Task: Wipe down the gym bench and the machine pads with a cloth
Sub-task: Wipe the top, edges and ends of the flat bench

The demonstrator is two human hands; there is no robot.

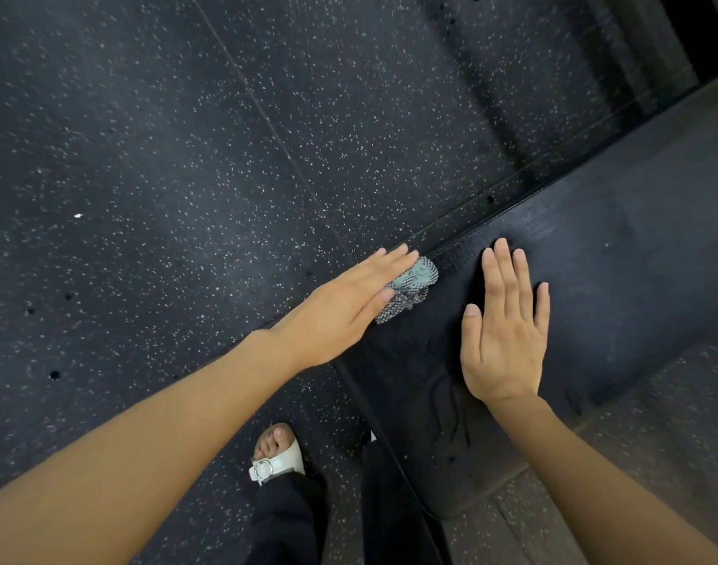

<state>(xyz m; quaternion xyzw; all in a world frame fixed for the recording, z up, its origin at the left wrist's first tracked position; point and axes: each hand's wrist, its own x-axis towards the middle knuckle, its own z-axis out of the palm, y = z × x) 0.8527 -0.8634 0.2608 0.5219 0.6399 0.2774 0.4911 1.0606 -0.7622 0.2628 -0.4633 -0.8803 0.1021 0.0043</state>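
One long black padded vinyl gym bench [593, 254] runs diagonally across the dark speckled rubber floor [145, 157]. One small grey-and-teal checked cloth [412, 285] sits on the bench's near left edge, pinned under the left hand [341, 307]. Left fingers [389, 263] are straight and pressed together, flat on top of the cloth, not pinching it; likely so the palm pushes it along the pad edge for a wipe stroke. Right hand [504, 340] lies flat on the bench top just beside the cloth, not touching it, fingers [504, 271] extended and slightly spread, holding nothing; probably bracing the body or steadying the pad. Count: two hands, one cloth, one bench, one visible white buckled sandal [277, 462] below. No machine pads in view, so those look undone.
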